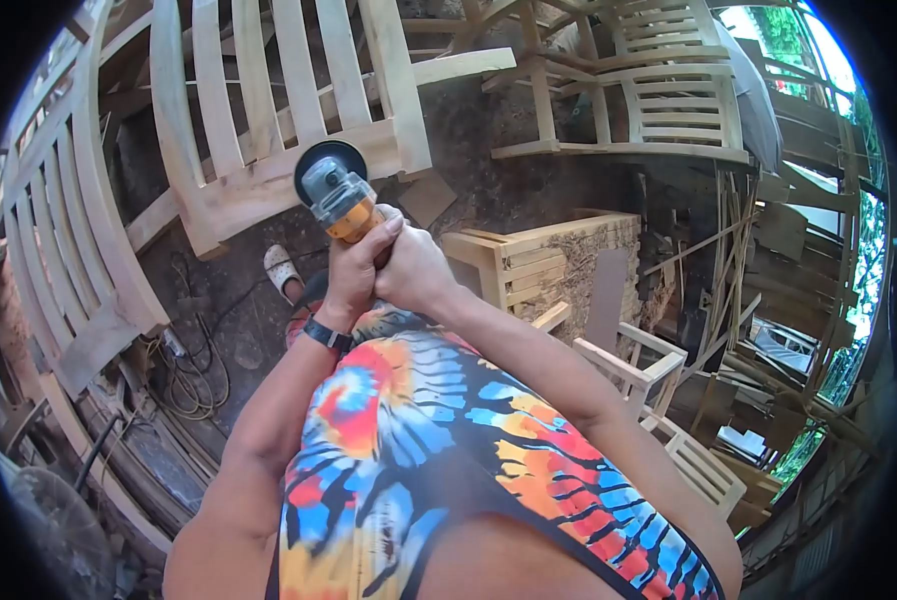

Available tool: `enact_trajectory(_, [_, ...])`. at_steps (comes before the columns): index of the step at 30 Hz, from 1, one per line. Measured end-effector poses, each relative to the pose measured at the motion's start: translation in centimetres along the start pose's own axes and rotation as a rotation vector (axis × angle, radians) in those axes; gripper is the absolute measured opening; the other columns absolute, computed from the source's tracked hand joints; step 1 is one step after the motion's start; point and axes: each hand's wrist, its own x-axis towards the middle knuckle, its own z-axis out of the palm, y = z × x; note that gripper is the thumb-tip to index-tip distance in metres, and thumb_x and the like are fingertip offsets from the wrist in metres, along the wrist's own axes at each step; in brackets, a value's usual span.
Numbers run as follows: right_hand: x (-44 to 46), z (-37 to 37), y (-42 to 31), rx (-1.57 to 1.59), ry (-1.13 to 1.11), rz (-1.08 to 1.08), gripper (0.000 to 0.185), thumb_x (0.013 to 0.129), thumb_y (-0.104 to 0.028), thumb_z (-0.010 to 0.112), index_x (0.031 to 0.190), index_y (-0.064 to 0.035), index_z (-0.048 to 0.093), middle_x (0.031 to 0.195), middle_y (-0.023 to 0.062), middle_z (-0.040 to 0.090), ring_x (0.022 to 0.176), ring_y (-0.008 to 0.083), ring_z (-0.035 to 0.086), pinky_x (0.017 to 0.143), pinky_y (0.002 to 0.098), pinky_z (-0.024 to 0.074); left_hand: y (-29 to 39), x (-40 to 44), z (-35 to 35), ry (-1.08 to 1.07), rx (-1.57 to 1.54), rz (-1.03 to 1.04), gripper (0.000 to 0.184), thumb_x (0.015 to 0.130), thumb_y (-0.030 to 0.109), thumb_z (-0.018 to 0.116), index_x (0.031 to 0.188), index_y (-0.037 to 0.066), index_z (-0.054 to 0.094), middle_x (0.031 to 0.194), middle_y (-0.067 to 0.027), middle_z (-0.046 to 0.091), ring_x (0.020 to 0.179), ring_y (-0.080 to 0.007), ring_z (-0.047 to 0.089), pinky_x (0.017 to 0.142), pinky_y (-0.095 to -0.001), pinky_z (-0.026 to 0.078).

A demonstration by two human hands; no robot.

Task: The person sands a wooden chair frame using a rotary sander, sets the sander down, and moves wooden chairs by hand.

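An orange and grey angle grinder [346, 205] with a round dark disc is held in both hands, near the upper middle of the view. My left hand [351, 272], with a dark watch at the wrist, is closed round the grinder's body from the left. Against it on the right, my right hand [415, 262] is wrapped round the same tool. The disc is at the lower rail of a slatted wooden frame [251, 190]; whether they touch is hard to tell.
Another slatted frame [68, 230] stands at the left. Cables [196, 385] lie on the floor near a foot in a light clog [280, 265]. Wooden chairs [673, 100] stand at the upper right, a wooden crate-like stack [533, 265] below them, and strips and offcuts farther right.
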Motion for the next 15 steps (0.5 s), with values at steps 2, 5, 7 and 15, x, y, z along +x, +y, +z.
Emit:
enact_trajectory(2, [-0.5, -0.1, 1.0, -0.017, 0.018, 0.024, 0.037, 0.079, -0.014, 0.07, 0.112, 0.0023, 0.063, 0.104, 0.0317, 0.072, 0.101, 0.0487, 0.07, 0.088, 0.0548, 0.0585, -0.4, 0.1, 0.7, -0.018, 0.013, -0.035, 0.022, 0.093, 0.016, 0.079, 0.111, 0.006, 0.07, 0.1, 0.0002, 0.071, 0.087, -0.0096, 0.069, 0.079, -0.0268, 0.055])
enact_trajectory(5, [-1.5, -1.0, 2.0, 0.036, 0.131, 0.034, 0.039, 0.08, -0.012, 0.069, 0.116, -0.0006, 0.061, 0.096, 0.0307, 0.072, 0.099, 0.0482, 0.07, 0.084, 0.0542, 0.0577, -1.7, 1.0, 1.6, -0.115, 0.081, -0.096, 0.024, 0.092, 0.018, 0.08, 0.111, 0.006, 0.071, 0.101, -0.0003, 0.071, 0.089, -0.0098, 0.069, 0.08, -0.0267, 0.055])
enact_trajectory(7, [-1.8, -1.6, 2.6, 0.047, 0.22, 0.018, 0.038, 0.081, -0.011, 0.068, 0.118, -0.0038, 0.061, 0.093, 0.0294, 0.072, 0.097, 0.0479, 0.07, 0.081, 0.0528, 0.0572, -2.4, 1.6, 3.1, -0.164, 0.121, -0.068, 0.024, 0.092, 0.018, 0.079, 0.111, 0.006, 0.071, 0.101, 0.0, 0.071, 0.089, -0.0102, 0.068, 0.081, -0.0268, 0.054])
enact_trajectory(15, [-1.8, -2.3, 2.6, 0.079, 0.372, 0.066, 0.042, 0.084, -0.014, 0.071, 0.124, -0.0059, 0.06, 0.098, 0.0266, 0.074, 0.099, 0.0443, 0.072, 0.079, 0.0493, 0.058, -1.4, 3.0, 5.0, -0.289, 0.107, -0.178, 0.021, 0.09, 0.018, 0.081, 0.105, 0.006, 0.072, 0.097, 0.0012, 0.07, 0.088, -0.0095, 0.067, 0.08, -0.0269, 0.053])
